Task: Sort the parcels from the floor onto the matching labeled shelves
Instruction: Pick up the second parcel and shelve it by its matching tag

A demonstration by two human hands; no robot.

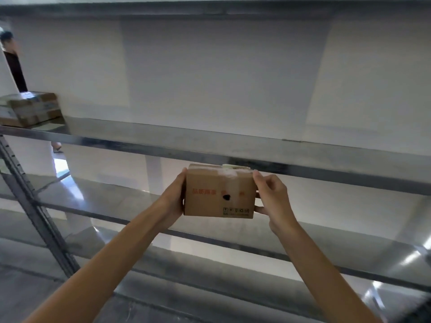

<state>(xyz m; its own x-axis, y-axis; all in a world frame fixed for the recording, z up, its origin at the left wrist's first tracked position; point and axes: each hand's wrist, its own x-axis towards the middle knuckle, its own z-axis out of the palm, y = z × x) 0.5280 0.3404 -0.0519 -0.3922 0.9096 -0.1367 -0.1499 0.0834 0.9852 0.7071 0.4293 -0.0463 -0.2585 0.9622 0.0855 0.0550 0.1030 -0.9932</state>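
I hold a small brown cardboard parcel (219, 191) with red print, a black spot and tape on its top, between both hands. My left hand (173, 201) grips its left end and my right hand (272, 197) grips its right end. The parcel hangs in the air in front of a metal shelf rack, its top just under the front edge of the upper shelf (140, 138). A lower shelf (98, 203) lies behind and below it. No shelf label is readable.
A taped cardboard parcel (32, 108) sits at the far left of the upper shelf. The rack's grey upright post (35, 206) slants down the left side. Another person (12, 59) stands beyond the rack at far left. A white wall lies behind.
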